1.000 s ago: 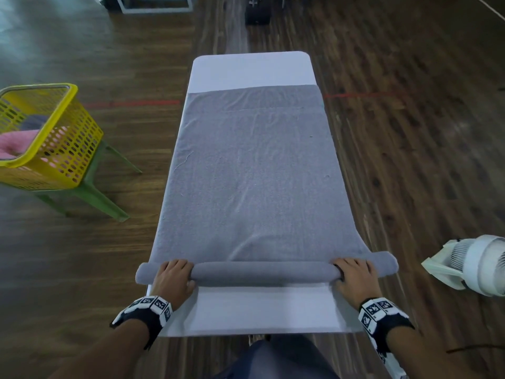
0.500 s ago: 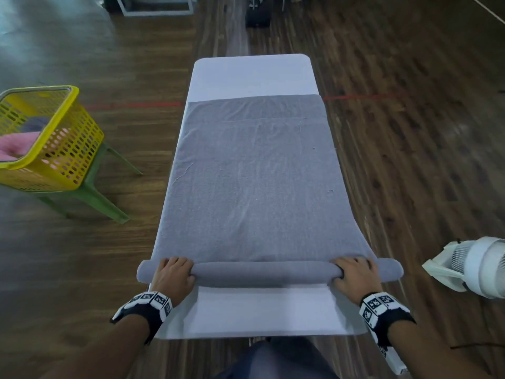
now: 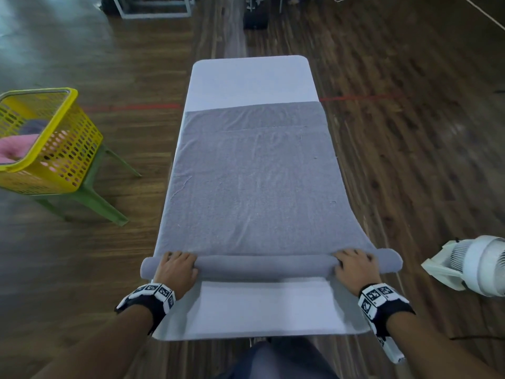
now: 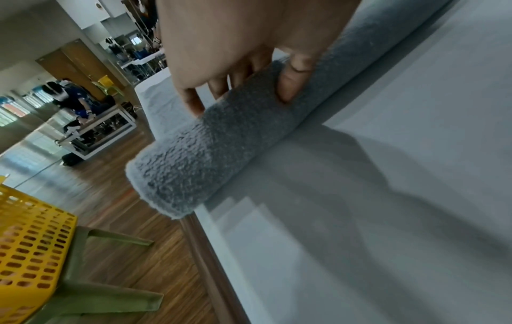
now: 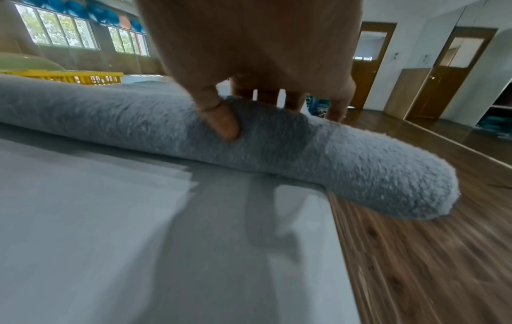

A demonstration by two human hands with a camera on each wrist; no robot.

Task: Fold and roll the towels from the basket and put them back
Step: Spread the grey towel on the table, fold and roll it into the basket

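A grey towel (image 3: 254, 181) lies flat along the white table (image 3: 262, 310), its near end wound into a roll (image 3: 266, 266) that overhangs both table sides. My left hand (image 3: 177, 266) grips the roll near its left end, fingers over the top and thumb pressed into the near side (image 4: 291, 87). My right hand (image 3: 355, 265) grips it near the right end in the same way, thumb dug into the cloth (image 5: 224, 122). The yellow basket (image 3: 58, 149) stands to the left on a green stool, with a pink towel (image 3: 16, 150) inside.
A white fan (image 3: 475, 265) sits on the wooden floor close to the table's right near corner. The green stool's legs (image 3: 101, 198) splay toward the table's left side. Frames and dark gear stand at the far end of the room (image 3: 153, 6).
The roll has advanced away from me and thickened slightly; more bare table shows in front of me and the towel's far edge has drawn nearer. Both hands kept their places on the roll.
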